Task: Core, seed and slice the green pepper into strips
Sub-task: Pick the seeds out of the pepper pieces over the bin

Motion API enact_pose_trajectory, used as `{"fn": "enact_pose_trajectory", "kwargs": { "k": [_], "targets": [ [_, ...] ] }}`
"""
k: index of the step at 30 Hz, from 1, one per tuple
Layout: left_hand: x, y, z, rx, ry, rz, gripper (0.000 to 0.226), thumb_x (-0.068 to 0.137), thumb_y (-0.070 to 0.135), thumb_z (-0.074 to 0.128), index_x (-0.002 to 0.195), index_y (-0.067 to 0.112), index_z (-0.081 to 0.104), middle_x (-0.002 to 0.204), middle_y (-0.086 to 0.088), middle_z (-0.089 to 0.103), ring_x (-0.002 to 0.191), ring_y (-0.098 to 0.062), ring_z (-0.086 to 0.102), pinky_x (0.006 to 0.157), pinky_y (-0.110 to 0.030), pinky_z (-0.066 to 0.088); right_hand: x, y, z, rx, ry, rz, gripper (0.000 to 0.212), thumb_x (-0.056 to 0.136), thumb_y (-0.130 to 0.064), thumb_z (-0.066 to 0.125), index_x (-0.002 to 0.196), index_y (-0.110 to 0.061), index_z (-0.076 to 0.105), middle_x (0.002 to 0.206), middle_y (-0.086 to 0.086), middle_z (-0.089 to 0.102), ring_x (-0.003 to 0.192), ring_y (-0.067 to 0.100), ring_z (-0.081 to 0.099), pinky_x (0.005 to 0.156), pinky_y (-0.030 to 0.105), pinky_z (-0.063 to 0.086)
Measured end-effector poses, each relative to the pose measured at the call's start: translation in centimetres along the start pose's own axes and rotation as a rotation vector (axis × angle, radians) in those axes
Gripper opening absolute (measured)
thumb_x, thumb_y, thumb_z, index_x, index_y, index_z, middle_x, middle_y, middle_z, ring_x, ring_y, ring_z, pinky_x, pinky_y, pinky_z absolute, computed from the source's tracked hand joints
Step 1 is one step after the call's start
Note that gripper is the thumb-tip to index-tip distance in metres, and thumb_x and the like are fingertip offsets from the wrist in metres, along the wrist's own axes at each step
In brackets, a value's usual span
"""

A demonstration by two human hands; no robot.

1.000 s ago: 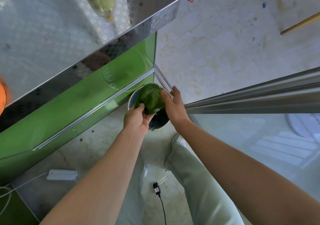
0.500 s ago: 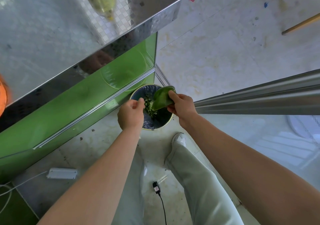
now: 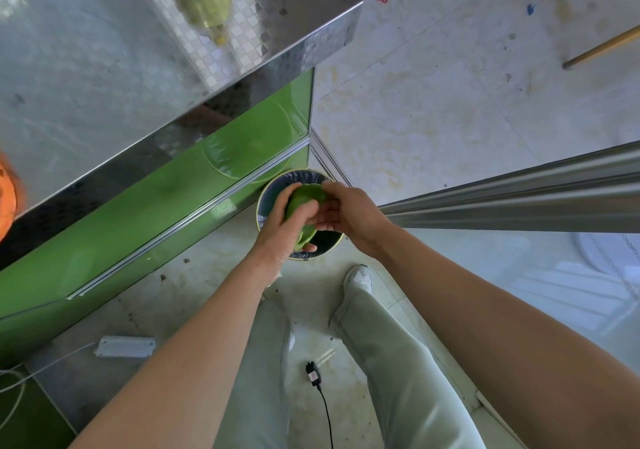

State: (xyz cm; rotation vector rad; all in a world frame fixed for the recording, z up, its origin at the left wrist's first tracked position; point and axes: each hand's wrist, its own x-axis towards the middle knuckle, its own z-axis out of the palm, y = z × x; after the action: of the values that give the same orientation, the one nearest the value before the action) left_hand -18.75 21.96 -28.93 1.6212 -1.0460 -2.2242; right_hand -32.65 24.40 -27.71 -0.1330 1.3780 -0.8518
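Note:
The green pepper (image 3: 304,199) is held low over a round waste bin (image 3: 265,194) with a dark liner that stands on the floor. My left hand (image 3: 282,230) grips the pepper from the near left, its fingers curled round the underside. From the right, my right hand (image 3: 346,213) holds the pepper's upper end, fingers bent against it. Most of the pepper is hidden between the two hands. The bin's inside is largely covered by them.
A steel counter (image 3: 145,68) with green cabinet fronts (image 3: 173,203) rises on the left, close to the bin. A steel rail (image 3: 519,189) crosses on the right. On the floor near my legs lie a white power strip (image 3: 126,346) and a black plug (image 3: 313,377).
My left hand, apart from the pepper half a second ago, now grips it again. The pepper has turned, and both hands have closed together over the bin.

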Motion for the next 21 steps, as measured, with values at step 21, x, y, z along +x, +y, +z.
{"fn": "enact_pose_trajectory", "kwargs": {
  "k": [21],
  "targets": [
    [-1.3, 1.9, -1.1, -0.195, -0.013, -0.231, 0.049, 0.096, 0.054, 0.036, 0.107, 0.017, 0.066, 0.098, -0.014, 0.072, 0.079, -0.030, 0.068, 0.057, -0.031, 0.053, 2.8, 0.8, 1.2, -0.982, 0.238, -0.205, 0.033, 0.071, -0.033, 0.079, 0.094, -0.022, 0.058, 0.085, -0.006, 0.060, 0.082, 0.016, 0.059, 0.070, 0.029, 0.048]
  ]
}}
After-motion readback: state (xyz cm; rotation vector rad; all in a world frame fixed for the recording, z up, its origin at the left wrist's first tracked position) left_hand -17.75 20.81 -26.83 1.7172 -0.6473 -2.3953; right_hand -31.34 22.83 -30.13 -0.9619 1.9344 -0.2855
